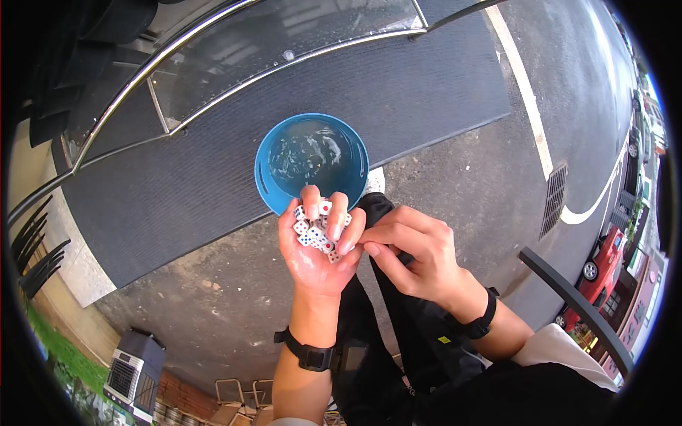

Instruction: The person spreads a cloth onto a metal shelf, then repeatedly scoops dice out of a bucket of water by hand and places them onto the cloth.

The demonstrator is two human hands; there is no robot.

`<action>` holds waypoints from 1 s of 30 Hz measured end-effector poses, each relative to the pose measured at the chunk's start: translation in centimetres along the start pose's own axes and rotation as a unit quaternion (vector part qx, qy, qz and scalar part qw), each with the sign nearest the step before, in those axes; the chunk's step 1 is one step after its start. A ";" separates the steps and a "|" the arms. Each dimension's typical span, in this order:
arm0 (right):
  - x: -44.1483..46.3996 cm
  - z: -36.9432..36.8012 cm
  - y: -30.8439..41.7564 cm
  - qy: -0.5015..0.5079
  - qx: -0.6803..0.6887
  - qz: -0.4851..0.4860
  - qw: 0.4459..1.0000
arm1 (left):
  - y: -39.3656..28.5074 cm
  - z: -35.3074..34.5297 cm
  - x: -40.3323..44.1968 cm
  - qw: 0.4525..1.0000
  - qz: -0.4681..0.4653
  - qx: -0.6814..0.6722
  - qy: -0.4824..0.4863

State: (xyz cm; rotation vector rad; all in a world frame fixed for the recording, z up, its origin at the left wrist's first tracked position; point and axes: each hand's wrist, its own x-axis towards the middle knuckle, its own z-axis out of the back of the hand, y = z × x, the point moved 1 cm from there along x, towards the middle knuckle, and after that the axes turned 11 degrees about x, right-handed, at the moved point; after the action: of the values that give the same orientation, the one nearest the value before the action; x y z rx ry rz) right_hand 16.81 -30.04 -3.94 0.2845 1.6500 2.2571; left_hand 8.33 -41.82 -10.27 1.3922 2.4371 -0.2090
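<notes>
Mid-frame, the left hand [312, 273] curls round dice [315, 234], maybe so none fall — the right hand [419, 252] pinches, cannot tell if holding anything

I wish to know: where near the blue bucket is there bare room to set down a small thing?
Bare: the dark mat on both sides of the bucket, along the metal railing; and the asphalt between mat and drain grate. Crowded: the bucket's near side, with the left hand cupping dice, the right hand close by, and the legs.
</notes>
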 end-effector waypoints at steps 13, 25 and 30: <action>-1.6 1.7 0.7 -0.047 0.031 -0.058 0.997 | -0.8 -1.5 0.2 0.998 0.056 0.040 0.012; -4.5 2.8 0.2 -0.032 0.011 -0.130 0.991 | -1.4 -3.2 -0.9 0.979 0.095 0.179 -0.020; -5.8 3.8 -0.1 0.009 -0.017 -0.181 0.983 | -2.1 9.9 2.8 0.920 0.113 0.271 -0.258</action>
State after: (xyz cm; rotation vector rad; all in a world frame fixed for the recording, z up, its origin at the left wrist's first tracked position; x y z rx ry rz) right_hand 23.51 -28.83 -2.63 -0.0431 1.5264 2.0148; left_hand 7.26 -43.39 -20.61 1.5565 1.8257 -1.1081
